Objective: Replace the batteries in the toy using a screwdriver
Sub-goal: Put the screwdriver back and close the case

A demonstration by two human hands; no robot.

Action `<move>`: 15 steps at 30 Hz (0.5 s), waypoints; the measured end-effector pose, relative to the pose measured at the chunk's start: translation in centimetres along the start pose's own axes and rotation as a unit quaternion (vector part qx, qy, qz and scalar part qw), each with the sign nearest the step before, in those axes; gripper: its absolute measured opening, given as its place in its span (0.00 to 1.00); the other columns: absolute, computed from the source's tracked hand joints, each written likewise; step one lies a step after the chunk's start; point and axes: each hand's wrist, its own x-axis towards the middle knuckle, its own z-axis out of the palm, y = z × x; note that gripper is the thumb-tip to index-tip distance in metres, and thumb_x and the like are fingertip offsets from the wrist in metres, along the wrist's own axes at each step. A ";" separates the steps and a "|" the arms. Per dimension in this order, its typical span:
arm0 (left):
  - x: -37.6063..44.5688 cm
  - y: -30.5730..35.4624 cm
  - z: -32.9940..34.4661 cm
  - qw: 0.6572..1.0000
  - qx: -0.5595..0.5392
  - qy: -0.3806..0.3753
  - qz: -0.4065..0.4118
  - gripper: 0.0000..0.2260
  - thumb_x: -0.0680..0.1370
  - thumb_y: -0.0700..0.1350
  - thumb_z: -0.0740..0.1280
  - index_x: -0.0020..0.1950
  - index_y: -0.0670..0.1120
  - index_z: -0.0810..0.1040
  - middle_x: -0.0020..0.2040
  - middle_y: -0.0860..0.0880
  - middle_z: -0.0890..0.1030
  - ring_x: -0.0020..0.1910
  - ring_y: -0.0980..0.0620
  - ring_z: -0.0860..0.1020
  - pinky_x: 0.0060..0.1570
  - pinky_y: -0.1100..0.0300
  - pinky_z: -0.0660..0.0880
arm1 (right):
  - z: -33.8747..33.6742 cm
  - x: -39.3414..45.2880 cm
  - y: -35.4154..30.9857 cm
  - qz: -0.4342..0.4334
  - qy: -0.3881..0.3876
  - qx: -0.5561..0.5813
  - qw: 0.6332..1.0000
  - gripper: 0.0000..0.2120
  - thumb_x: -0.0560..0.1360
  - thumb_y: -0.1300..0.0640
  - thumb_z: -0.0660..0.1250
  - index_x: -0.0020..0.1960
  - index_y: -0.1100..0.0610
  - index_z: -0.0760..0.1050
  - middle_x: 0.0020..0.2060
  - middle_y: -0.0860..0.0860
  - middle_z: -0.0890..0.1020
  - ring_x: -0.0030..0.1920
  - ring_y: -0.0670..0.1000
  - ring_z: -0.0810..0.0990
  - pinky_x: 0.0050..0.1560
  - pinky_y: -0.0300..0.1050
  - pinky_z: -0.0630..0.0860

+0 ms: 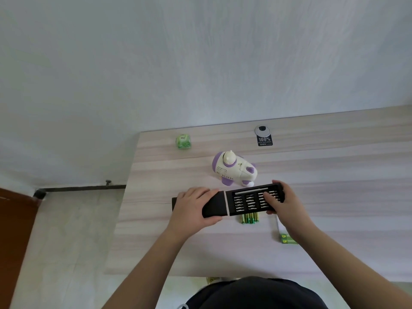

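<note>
A white and purple toy [234, 169] lies on the pale wooden table [334, 208]. In front of it I hold a black screwdriver kit. My left hand [196, 208] grips its black sleeve [214, 204]. My right hand [283, 201] grips the right end of the inner tray [249, 200], which is slid out and shows rows of bits and a silver driver handle. Several green and gold batteries [250, 218] lie on the table just below the tray. A green battery pack [286, 238] lies partly under my right forearm.
A green cube-shaped object [183, 141] sits near the table's far left corner. A round cable grommet [262, 130] with a black sticker [264, 140] below it is at the far edge. The table's left edge runs close to my left hand.
</note>
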 end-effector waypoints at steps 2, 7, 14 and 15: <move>0.3 0.4 -0.2 1.000 0.006 -0.009 0.007 0.31 0.65 0.68 0.66 0.66 0.57 0.73 0.57 0.57 0.77 0.56 0.52 0.75 0.51 0.53 0.71 | -0.2 0.0 -0.4 -0.002 -0.004 0.002 1.000 0.21 0.77 0.59 0.67 0.68 0.53 0.68 0.52 0.52 0.78 0.43 0.50 0.82 0.41 0.45 0.81; 0.7 1.2 -0.3 0.999 0.007 -0.035 -0.005 0.32 0.66 0.68 0.65 0.67 0.57 0.73 0.58 0.57 0.77 0.58 0.52 0.75 0.53 0.53 0.70 | -0.7 -0.2 -0.8 0.000 -0.005 -0.012 1.000 0.20 0.77 0.59 0.67 0.68 0.52 0.68 0.50 0.50 0.79 0.42 0.51 0.82 0.44 0.48 0.82; 0.8 2.0 -0.4 0.998 -0.003 -0.063 -0.017 0.32 0.66 0.67 0.67 0.68 0.57 0.72 0.60 0.57 0.77 0.60 0.52 0.74 0.56 0.53 0.68 | -1.2 -0.3 -1.1 0.004 -0.002 -0.011 1.000 0.20 0.78 0.58 0.66 0.69 0.52 0.67 0.50 0.49 0.79 0.42 0.52 0.81 0.46 0.50 0.82; 0.9 2.1 -0.3 0.997 -0.005 -0.069 -0.019 0.32 0.67 0.67 0.67 0.69 0.57 0.71 0.61 0.57 0.76 0.61 0.52 0.73 0.57 0.53 0.67 | -1.2 -0.3 -1.1 0.006 -0.003 -0.012 1.000 0.20 0.78 0.58 0.66 0.69 0.52 0.67 0.50 0.49 0.79 0.42 0.52 0.81 0.47 0.51 0.82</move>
